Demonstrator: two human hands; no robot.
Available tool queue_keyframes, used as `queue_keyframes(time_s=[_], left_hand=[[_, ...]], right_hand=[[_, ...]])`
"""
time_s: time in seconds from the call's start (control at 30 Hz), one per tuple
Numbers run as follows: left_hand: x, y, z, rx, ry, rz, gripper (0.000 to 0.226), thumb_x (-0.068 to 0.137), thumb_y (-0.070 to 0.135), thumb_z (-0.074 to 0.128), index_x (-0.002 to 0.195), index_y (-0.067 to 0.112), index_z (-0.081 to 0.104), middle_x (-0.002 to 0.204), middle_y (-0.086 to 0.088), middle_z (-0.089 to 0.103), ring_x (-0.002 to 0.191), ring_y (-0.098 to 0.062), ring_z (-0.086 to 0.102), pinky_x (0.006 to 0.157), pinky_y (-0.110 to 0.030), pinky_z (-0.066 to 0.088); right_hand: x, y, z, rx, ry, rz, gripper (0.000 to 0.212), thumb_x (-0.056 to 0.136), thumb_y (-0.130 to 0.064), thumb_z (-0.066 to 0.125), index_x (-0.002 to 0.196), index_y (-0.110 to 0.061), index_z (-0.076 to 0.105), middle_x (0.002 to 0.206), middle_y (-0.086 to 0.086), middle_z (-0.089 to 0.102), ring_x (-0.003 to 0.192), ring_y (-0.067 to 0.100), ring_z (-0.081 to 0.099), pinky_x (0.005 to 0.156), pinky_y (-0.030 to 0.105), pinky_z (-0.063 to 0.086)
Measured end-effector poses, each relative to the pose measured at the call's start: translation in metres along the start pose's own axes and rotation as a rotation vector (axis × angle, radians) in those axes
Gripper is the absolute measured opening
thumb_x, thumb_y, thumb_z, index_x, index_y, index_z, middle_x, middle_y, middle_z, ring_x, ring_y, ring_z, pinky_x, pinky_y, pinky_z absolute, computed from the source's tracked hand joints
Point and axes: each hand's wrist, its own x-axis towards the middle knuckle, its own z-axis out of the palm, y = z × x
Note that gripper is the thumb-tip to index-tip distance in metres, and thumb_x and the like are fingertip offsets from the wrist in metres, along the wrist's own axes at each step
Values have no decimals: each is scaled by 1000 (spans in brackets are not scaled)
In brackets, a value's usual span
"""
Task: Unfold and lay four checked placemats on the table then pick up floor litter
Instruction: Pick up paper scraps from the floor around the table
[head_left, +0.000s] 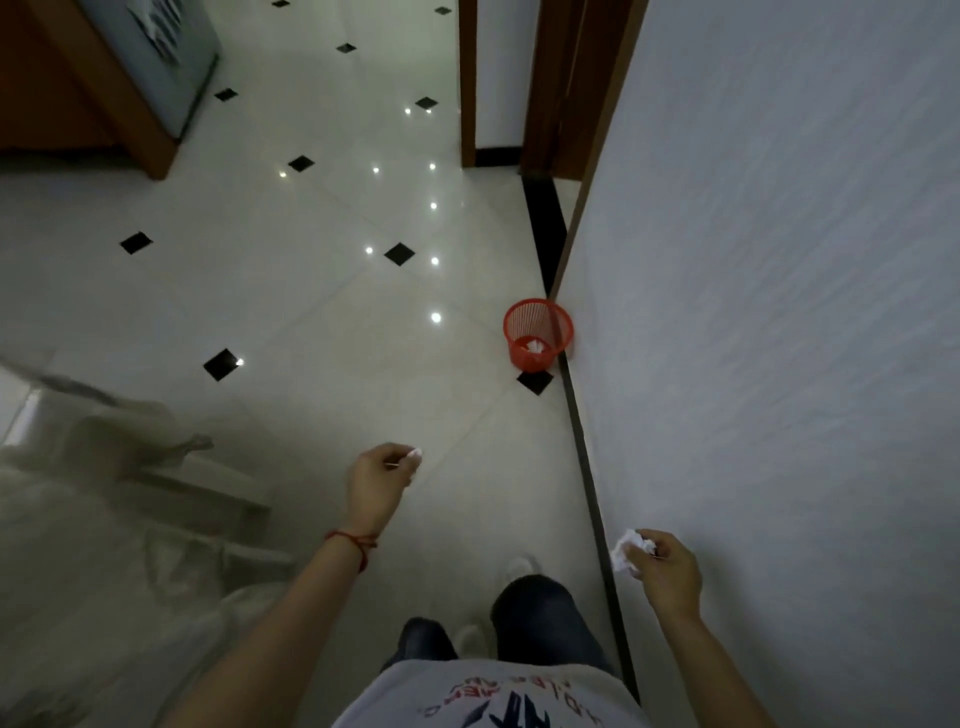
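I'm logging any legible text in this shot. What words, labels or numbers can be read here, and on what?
Shirt: red lettering over a dark graphic, seen upside down and blurred; not readable.
Grey panel at top left: a white mark, cut off and blurred; not readable.
Red bin, floor and wall: no text visible.

The scene is dim and greyish. Small bright ceiling-light reflections dot the glossy floor (322, 291), with a soft sheen toward the top. Wide-angle distortion bends the wall (779, 260) and door frames. The pale draped shape at lower left (93, 493) is smeared by motion blur.
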Motion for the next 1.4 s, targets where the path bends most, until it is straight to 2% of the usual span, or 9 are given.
queue_keyframes(time_s=[0.3, 0.43, 0.57, 0.7, 0.9, 1.03, 1.17, 1.3, 1.4], left_hand=[[168, 62, 43, 58, 78, -49, 20, 81, 17, 67, 62, 21, 64, 42, 10, 60, 43, 2, 56, 49, -3, 42], [215, 83, 49, 86, 86, -116, 17, 82, 19, 67, 66, 14, 67, 42, 10, 59, 45, 2, 56, 50, -3, 41], [265, 104, 54, 114, 91, -146, 16, 82, 19, 66, 70, 8, 68, 53, 4, 62, 49, -7, 58, 52, -2, 42], [329, 124, 65, 153, 16, -155, 14, 81, 18, 67, 71, 8, 69, 54, 1, 63, 54, -16, 60, 51, -3, 43], [450, 173, 95, 298, -161, -75, 14, 82, 21, 66, 69, 16, 67, 55, 5, 62, 54, -9, 59, 60, -17, 44], [524, 207, 120, 326, -277, -21, 11, 82, 18, 66, 72, 14, 68, 57, 7, 61, 56, -7, 57, 54, -3, 42], [582, 214, 158, 427, -422, 26, 10, 81, 19, 68, 75, 12, 70, 58, 14, 58, 57, -1, 56, 55, -2, 40], [620, 196, 207, 524, -549, 68, 15, 82, 19, 67, 84, 5, 73, 75, -3, 71, 64, -9, 58, 61, -8, 38], [642, 167, 248, 565, -609, 57, 16, 84, 17, 64, 88, 4, 72, 89, -11, 73, 76, -16, 61, 66, -16, 40]], right_hand=[[169, -132, 48, 1, -58, -2, 18, 82, -6, 64, 98, 0, 66, 86, 13, 64, 79, 26, 58, 74, 26, 40], [234, -210, 64, 10, -86, -34, 9, 82, -4, 62, 90, -6, 67, 84, 12, 65, 83, 29, 61, 74, 26, 42], [286, -277, 82, -15, -83, -67, 10, 82, -6, 61, 90, -6, 67, 80, 10, 64, 78, 25, 60, 58, 18, 40], [334, -320, 102, -12, -61, -64, 14, 83, -8, 61, 94, -6, 68, 85, 10, 65, 81, 24, 60, 66, 23, 38], [380, -352, 119, 53, 8, 74, 16, 81, -16, 66, 91, -4, 68, 84, 16, 67, 82, 30, 62, 71, 29, 45], [407, -369, 134, 48, 25, 166, 17, 81, -14, 68, 90, 0, 65, 82, 14, 63, 79, 31, 61, 75, 38, 50], [441, -372, 154, 43, 35, 210, 15, 85, -16, 63, 90, -3, 65, 83, 13, 65, 79, 26, 60, 61, 22, 43], [479, -360, 177, -16, -7, 278, 14, 85, -15, 63, 92, -2, 65, 80, 9, 61, 78, 25, 59, 55, 15, 38], [518, -341, 199, -64, -52, 310, 18, 85, -16, 64, 95, -1, 64, 83, 8, 60, 85, 28, 61, 63, 25, 41]])
